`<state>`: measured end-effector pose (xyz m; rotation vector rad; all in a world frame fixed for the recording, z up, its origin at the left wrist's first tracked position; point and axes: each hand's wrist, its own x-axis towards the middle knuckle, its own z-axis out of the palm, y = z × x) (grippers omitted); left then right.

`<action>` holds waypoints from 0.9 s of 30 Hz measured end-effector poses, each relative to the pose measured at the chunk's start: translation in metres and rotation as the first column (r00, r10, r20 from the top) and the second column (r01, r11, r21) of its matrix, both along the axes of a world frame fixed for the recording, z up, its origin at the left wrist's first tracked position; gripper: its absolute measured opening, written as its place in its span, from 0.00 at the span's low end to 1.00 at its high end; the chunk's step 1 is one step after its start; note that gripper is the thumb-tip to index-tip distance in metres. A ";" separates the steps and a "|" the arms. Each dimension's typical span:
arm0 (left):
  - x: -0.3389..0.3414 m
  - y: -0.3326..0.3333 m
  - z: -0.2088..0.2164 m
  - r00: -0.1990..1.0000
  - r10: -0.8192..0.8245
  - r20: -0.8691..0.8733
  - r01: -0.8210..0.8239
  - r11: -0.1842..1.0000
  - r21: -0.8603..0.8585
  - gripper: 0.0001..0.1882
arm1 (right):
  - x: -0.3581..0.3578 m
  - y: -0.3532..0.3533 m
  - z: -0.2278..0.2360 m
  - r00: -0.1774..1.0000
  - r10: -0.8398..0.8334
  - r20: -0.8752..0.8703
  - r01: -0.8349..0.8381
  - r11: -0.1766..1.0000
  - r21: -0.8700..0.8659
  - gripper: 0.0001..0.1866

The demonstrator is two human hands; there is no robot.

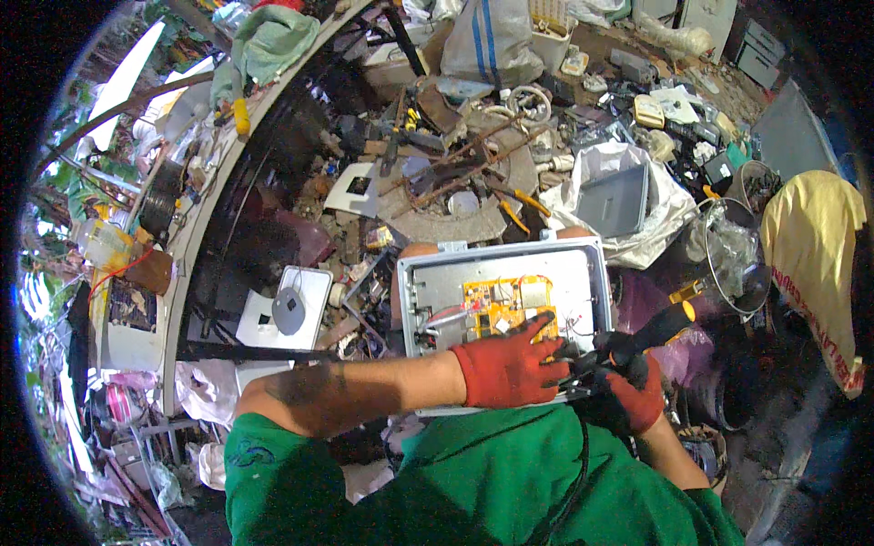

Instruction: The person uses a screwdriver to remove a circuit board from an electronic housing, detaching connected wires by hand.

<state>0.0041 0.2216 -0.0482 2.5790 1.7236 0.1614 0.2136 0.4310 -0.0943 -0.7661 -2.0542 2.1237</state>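
Observation:
A grey open enclosure box (pixel 428 264) lies in front of me, with a yellow-orange circuit board (pixel 496 298) inside it. My left hand (pixel 512 366), in a red glove, reaches over the box's near side. Its fingers are stretched out and apart, the fingertips at the board's lower right edge. At the box's right near corner, my right hand (pixel 639 393), also in a red glove, is closed round a black-handled tool (pixel 663 328) with an orange end. Dark cables or parts (pixel 575 364) sit between the two hands; the tool's working tip is hidden.
Behind the box, pliers with orange handles (pixel 521 211) and rusty rods lie on a round stone-like slab (pixel 432 223). A white sack with a grey tray (pixel 612 196) stands back right, near a yellow sack (pixel 815 246). White panels (pixel 305 300) lie left; scrap surrounds everything.

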 end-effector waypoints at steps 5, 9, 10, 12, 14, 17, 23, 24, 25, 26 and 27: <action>0.005 0.000 -0.008 0.999 0.029 -0.033 -0.029 1.000 0.010 0.15 | 0.000 0.001 -0.008 0.999 0.049 -0.021 -0.050 0.999 -0.023 0.25; 0.001 -0.003 -0.004 0.997 0.051 0.052 -0.054 0.996 0.065 0.16 | -0.007 0.001 -0.005 0.981 0.087 -0.175 -0.105 0.990 -0.096 0.27; 0.001 -0.003 -0.003 0.995 0.036 0.095 -0.044 0.995 0.087 0.14 | -0.010 -0.001 -0.003 0.999 0.040 -0.026 -0.042 0.992 -0.118 0.28; 0.000 -0.002 -0.002 0.998 0.030 0.046 -0.032 0.998 0.046 0.16 | -0.014 -0.001 0.002 0.990 0.071 -0.119 -0.082 0.993 -0.089 0.26; 0.001 0.000 -0.004 1.000 0.014 -0.010 -0.014 0.999 -0.029 0.16 | -0.015 -0.002 0.006 0.984 0.091 -0.153 -0.102 0.992 -0.068 0.25; 0.001 0.000 -0.012 0.997 0.000 -0.079 -0.002 1.000 -0.025 0.13 | -0.012 -0.002 0.008 0.988 0.102 -0.117 -0.100 0.995 0.027 0.24; -0.001 -0.003 -0.018 0.948 -0.019 -0.319 -0.011 0.996 -0.091 0.12 | -0.005 -0.004 0.003 1.000 0.029 0.005 -0.030 0.983 0.180 0.28; -0.003 -0.003 -0.014 0.991 0.052 -0.120 -0.062 0.995 -0.083 0.12 | -0.006 -0.004 0.004 0.999 0.047 0.001 -0.047 0.992 0.118 0.27; -0.005 -0.003 -0.010 0.988 0.126 0.085 -0.119 0.989 -0.083 0.14 | -0.007 -0.004 0.004 1.000 0.023 0.004 -0.023 0.998 0.066 0.26; -0.003 -0.003 -0.004 0.966 0.184 0.182 -0.165 0.979 -0.115 0.15 | -0.008 -0.004 0.006 0.998 0.018 -0.052 -0.020 0.999 -0.037 0.26; -0.005 -0.004 0.004 0.929 0.257 0.267 -0.234 0.965 -0.117 0.16 | -0.009 -0.004 0.008 0.992 0.008 -0.128 -0.026 0.991 -0.133 0.25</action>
